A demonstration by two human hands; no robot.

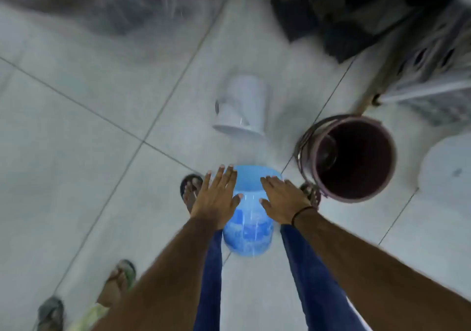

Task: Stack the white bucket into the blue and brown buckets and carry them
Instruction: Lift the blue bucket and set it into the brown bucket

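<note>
A blue bucket (248, 218) stands upright on the tiled floor between my feet. My left hand (216, 198) and my right hand (283, 200) hover flat above its two sides, fingers spread, holding nothing. Whether they touch the rim I cannot tell. A white bucket (242, 106) lies tipped on the floor just beyond the blue one, its mouth toward me. To the right stands the brown bucket (351, 157), upright and empty, with a wire handle hanging down its left side.
Another person's feet in sandals (119, 282) stand at the lower left. A white round object (446, 170) sits at the right edge. Dark clutter (344, 20) and a pale slotted crate (433, 70) fill the upper right; clear plastic sheeting (114, 7) lies upper left.
</note>
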